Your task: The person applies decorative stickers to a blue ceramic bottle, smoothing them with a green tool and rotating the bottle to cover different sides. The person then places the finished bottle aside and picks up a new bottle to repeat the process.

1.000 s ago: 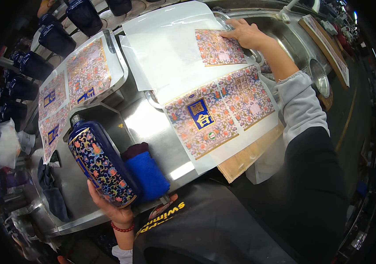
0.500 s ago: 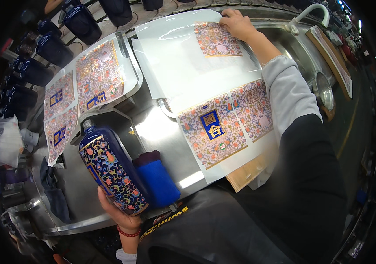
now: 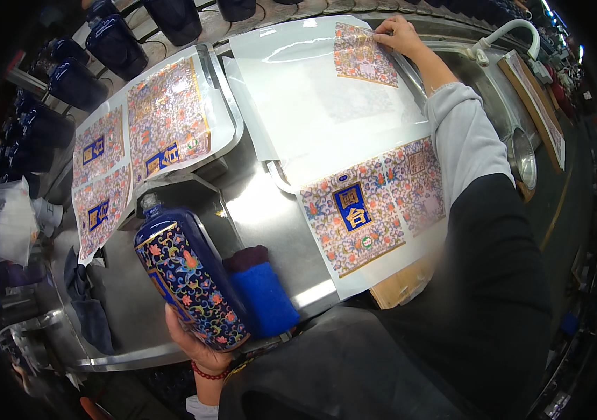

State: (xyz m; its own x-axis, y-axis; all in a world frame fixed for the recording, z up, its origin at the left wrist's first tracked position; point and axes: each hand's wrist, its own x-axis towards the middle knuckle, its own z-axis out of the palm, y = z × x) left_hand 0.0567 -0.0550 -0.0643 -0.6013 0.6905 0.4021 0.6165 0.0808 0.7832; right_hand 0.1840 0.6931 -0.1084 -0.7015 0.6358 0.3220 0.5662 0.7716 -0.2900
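Note:
My left hand [image 3: 200, 348] is closed around the lower part of a dark blue bottle [image 3: 197, 283], which leans to the left and bears a colourful floral decal. At the far right of the work surface, my right hand [image 3: 402, 36] pinches the upper right corner of a small floral decal [image 3: 363, 57]. That corner is raised off the white sheet [image 3: 298, 84] beneath it. Nearer to me, a printed sheet [image 3: 354, 238] with larger floral decals lies across the tray's front. Beside the bottle rests a blue and maroon cloth pad [image 3: 265, 301].
More decal sheets [image 3: 165, 105] lie on a second tray at left. Several dark blue bottles [image 3: 116, 45] stand along the back left. A sink with a white faucet [image 3: 515, 28] and a metal strainer [image 3: 522, 157] are at right. A dark rag [image 3: 90, 315] hangs at the front left.
My right hand has lifted the small decal's corner and shifted slightly right, so the decal now tilts. The left hand still holds the bottle. The whole view has shifted a little.

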